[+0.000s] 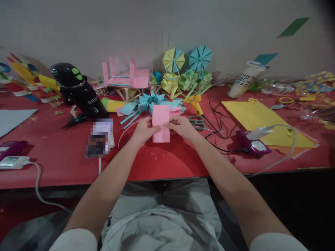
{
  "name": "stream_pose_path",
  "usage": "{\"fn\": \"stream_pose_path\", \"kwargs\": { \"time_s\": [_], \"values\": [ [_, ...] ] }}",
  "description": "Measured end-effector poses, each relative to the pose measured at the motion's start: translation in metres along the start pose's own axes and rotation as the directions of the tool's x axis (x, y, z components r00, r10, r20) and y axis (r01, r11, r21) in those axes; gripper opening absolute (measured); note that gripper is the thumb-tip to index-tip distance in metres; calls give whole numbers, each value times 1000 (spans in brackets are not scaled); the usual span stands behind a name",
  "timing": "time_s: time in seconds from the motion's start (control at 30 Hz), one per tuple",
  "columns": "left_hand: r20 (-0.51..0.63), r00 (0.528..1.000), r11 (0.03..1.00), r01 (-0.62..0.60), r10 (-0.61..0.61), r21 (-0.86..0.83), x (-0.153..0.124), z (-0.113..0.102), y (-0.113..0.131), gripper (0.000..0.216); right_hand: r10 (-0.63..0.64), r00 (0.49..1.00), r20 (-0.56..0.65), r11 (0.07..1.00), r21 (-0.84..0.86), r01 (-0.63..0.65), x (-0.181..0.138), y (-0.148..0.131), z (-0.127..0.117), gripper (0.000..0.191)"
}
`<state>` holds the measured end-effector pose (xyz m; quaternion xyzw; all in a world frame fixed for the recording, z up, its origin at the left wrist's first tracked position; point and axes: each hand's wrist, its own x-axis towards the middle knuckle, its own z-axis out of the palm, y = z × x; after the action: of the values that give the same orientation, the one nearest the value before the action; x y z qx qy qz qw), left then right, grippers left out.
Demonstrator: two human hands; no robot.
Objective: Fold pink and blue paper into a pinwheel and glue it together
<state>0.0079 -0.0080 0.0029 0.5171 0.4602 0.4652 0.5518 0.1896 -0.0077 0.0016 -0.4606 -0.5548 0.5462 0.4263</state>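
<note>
Your light-coloured clothing [162, 230] lies nearest, below the edge of the red table [162, 167]. Ahead, your left hand [143, 130] and right hand [182, 127] are closed, pinching the pink paper [161, 116] at opposite side edges. CAUTION: uneven thumb pressure could skew a crease; opposed pulling could tear the sheet. Beyond your right hand lie the scissors [197, 122] and, farther, the yellow glue gun [195, 101]; a careless forward reach could knock either. Beyond the paper sits the blue paper star [152, 102]; pushing forward could crush its points
</note>
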Motion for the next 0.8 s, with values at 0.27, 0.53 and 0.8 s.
{"fn": "stream_pose_path", "kwargs": {
  "time_s": [0.27,0.53,0.8],
  "values": [
    [-71,997,996,10,-17,-89,4,0,5,40,32,981,190,995,83,-48,-4,-6,-1,37],
    [68,995,997,72,-70,-36,-6,3,10,43,45,994,103,995,84,-54,-3,-8,-1,36],
    [71,996,999,-52,51,13,-9,1,16,38,38,990,138,998,47,-45,-6,-9,0,38]
  ]
}}
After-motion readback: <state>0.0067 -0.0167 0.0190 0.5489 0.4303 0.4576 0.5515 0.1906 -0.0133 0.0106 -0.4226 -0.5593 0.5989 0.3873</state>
